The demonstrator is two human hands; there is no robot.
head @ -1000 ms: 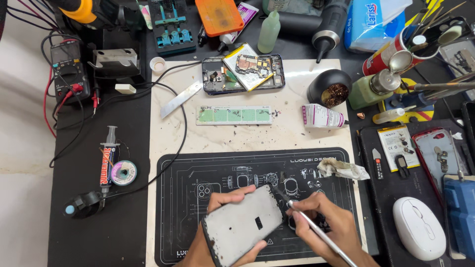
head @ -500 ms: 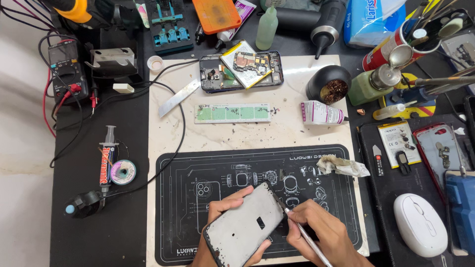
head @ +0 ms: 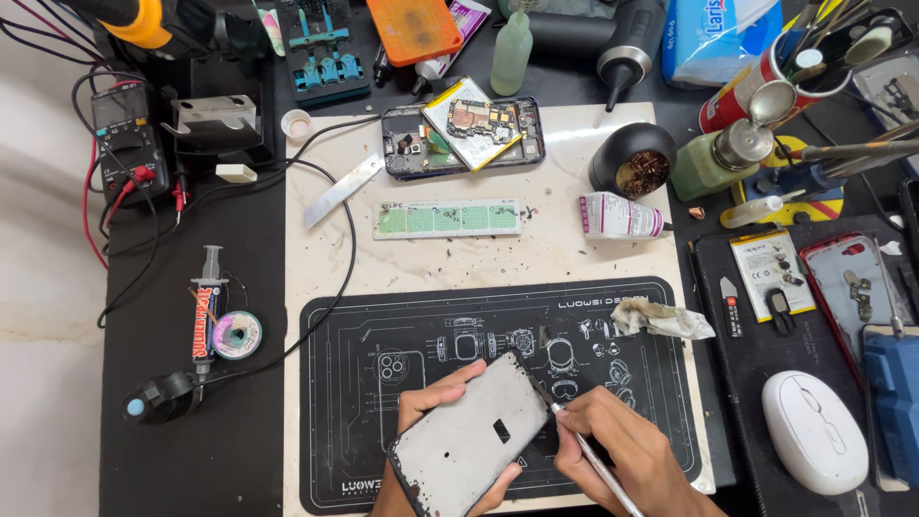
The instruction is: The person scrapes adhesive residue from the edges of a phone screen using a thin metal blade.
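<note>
Left hand (head: 442,414) cupped the grey phone panel (head: 471,437) from beneath, fingers curled round its edges; right hand (head: 620,450) pinched a thin metal tool (head: 586,450), tip apparently at the panel's right edge, beside the left fingertips; a slip could gouge it or jab those fingers.

A white computer mouse (head: 814,444) lies right of the black printed work mat (head: 632,316); a crumpled stained rag (head: 661,319), opened dark phone chassis (head: 462,140) and yellow multimeter (head: 127,148) sit farther up.
</note>
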